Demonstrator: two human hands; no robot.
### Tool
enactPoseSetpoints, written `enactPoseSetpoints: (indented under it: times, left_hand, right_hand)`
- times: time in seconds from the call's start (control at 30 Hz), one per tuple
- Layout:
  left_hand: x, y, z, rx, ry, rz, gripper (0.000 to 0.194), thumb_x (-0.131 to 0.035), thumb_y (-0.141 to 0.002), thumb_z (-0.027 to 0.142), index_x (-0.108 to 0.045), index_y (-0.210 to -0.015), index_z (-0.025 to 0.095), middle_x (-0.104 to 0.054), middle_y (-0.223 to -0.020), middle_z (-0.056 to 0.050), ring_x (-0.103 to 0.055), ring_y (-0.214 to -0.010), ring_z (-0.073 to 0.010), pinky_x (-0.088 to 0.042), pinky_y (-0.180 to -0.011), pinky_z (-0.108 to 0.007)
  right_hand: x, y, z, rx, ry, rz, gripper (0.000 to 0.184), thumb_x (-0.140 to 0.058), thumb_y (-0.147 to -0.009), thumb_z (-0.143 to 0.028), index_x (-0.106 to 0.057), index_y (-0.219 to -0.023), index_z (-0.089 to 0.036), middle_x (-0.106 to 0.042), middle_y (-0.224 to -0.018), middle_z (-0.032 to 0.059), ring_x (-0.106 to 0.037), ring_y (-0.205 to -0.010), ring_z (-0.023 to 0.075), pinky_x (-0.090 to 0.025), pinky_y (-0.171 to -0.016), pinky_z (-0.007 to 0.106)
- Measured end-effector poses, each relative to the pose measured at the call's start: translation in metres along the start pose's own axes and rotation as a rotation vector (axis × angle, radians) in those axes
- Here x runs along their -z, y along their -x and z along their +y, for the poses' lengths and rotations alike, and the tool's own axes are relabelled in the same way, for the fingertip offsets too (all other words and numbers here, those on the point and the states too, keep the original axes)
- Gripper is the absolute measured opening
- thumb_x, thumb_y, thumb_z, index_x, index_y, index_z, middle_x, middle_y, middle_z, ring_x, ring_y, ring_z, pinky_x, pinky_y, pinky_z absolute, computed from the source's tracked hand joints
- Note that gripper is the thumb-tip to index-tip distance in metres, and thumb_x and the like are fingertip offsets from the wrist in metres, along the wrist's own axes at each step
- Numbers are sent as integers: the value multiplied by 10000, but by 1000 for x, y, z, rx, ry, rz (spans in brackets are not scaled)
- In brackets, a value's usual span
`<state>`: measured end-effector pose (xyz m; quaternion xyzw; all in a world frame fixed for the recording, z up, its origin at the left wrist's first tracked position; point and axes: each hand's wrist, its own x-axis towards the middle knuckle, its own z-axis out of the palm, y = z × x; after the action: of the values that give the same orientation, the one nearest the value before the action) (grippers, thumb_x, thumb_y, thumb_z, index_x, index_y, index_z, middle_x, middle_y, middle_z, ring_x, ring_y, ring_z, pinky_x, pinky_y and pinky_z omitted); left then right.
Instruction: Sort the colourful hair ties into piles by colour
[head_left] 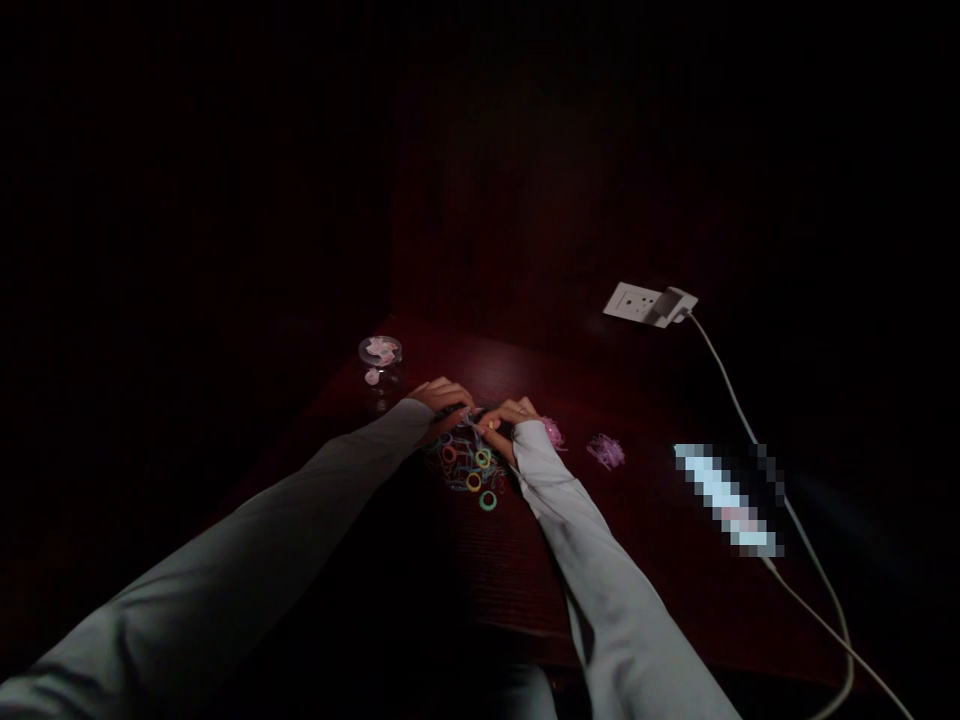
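Note:
On a dark reddish wooden table [525, 560] lies a heap of small coloured elastic rings [469, 470]. Both my hands rest at the far edge of that heap, close together. My left hand [441, 395] has its fingers curled over the bands. My right hand [510, 415] also has curled fingers pinched on bands at the heap's top. Which single band each hand holds is too small and dark to make out. Both arms wear light grey sleeves.
A small clear jar [380, 360] with pink bits stands left of my hands. Two pink band clusters [606, 450] lie to the right. A lit, blurred-out device [731, 500] lies further right, its white cable [750, 420] running to a wall socket [649, 303]. The surroundings are very dark.

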<state>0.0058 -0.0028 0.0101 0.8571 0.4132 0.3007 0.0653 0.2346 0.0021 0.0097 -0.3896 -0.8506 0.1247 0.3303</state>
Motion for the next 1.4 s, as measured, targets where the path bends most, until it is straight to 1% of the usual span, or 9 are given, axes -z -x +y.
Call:
enactPoseSetpoints:
  times: [0.13,0.37,0.5,0.6,0.83,0.97,1.13,1.3,1.4]
  left_hand:
    - [-3,1,3,-31,-30,-35,305,-408,-1033,347,-693,-1060,240,-738,-1143,-23,-592,-1096,-197,-431,-949,-341]
    - [-6,2,0,-51,-62,-55,278,-437,-1023,345,-680,-957,227,-731,-1002,-28,-582,-1016,-200,-424,-872,-329]
    - [-7,2,0,-61,-74,-31,263,-451,-1018,339,-675,-939,226,-722,-968,-23,-579,-975,-193,-410,-834,-320]
    - [-7,3,0,-51,-86,-9,264,-455,-1017,336,-683,-933,232,-722,-950,-15,-581,-957,-187,-397,-811,-316]
    - [-7,3,0,-25,-111,49,265,-469,-1012,326,-704,-918,246,-728,-930,2,-587,-926,-168,-385,-799,-301]
    - [-6,3,1,-6,-128,63,273,-473,-1015,330,-706,-899,247,-722,-903,8,-579,-899,-161,-377,-774,-295]
    - [-6,3,-1,-26,-139,59,246,-502,-995,337,-705,-886,251,-726,-899,15,-585,-903,-154,-378,-777,-292]
    - [-5,3,-1,-57,-170,28,259,-484,-988,322,-708,-884,243,-739,-901,9,-584,-874,-158,-364,-740,-301]
    - [-4,3,1,-66,-190,28,282,-460,-1002,321,-707,-891,246,-740,-885,7,-583,-874,-159,-356,-735,-303]
  right_hand:
    - [-1,0,3,-9,-53,2,335,-617,-945,-523,-755,-832,-240,-670,-802,32,-558,-869,212,-460,-858,373]
    - [-3,1,3,-18,-47,15,400,-576,-962,-560,-778,-879,-224,-663,-804,42,-550,-868,215,-459,-832,356]
    - [-1,3,2,-16,-51,8,361,-584,-968,-525,-779,-902,-229,-674,-816,37,-543,-865,209,-446,-828,343]
    - [-1,4,5,-24,-22,-4,293,-596,-971,-467,-785,-928,-248,-681,-823,27,-541,-865,205,-427,-841,340]
    - [0,4,10,-86,97,-71,132,-686,-907,-340,-796,-956,-286,-713,-896,15,-519,-931,213,-351,-901,364]
    - [6,4,3,-107,158,-129,185,-711,-862,-243,-802,-1010,-308,-705,-959,19,-499,-973,219,-326,-910,371]
    - [11,5,-3,-62,160,-146,155,-728,-871,-296,-804,-1004,-321,-683,-981,25,-487,-987,226,-322,-926,392]
    - [8,5,0,-55,169,-228,112,-790,-825,-267,-805,-930,-302,-679,-965,19,-488,-986,219,-340,-946,392]
    - [6,4,2,-67,161,-210,84,-807,-808,-259,-802,-885,-292,-679,-944,20,-495,-975,219,-362,-940,389]
